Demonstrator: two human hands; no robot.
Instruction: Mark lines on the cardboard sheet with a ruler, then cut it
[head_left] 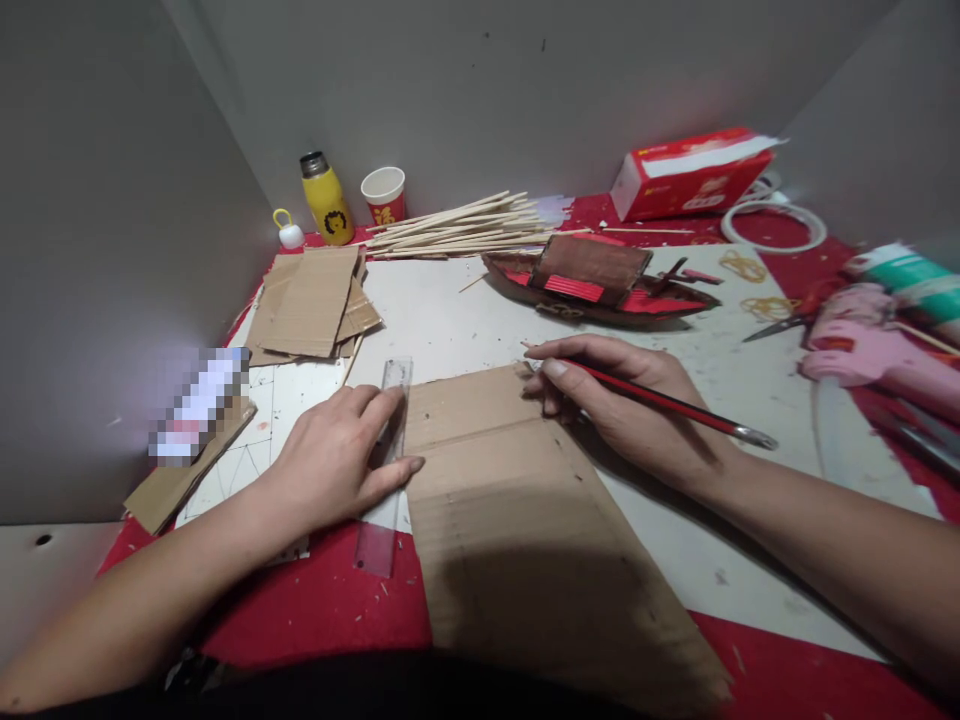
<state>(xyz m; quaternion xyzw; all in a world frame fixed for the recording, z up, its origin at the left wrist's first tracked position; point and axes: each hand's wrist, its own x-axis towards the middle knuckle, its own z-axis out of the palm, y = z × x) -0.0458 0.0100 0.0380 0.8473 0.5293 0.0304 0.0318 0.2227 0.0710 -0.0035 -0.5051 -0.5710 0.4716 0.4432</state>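
A large piece of brown cardboard (pixel 495 510) lies in front of me, with creases across its upper part. Along its left edge runs a clear plastic ruler (pixel 375 548). My left hand (pixel 337 450) is closed over the ruler's middle, the index finger on it and the thumb tip reaching the cardboard's edge. Between the thumb and fingers of my right hand (pixel 611 400) is a red and black pencil (pixel 667 403), its tip pointing left, near the cardboard's top right corner. The curled lower fingers of that hand are partly hidden.
Behind stand a brown model boat (pixel 592 280), wooden sticks (pixel 465 228), a paper cup (pixel 384 195) and a yellow bottle (pixel 328 200). Cardboard pieces (pixel 307 305) lie left. At right are a red tissue pack (pixel 697 175), scissors (pixel 780 325) and a pink glue gun (pixel 862 350).
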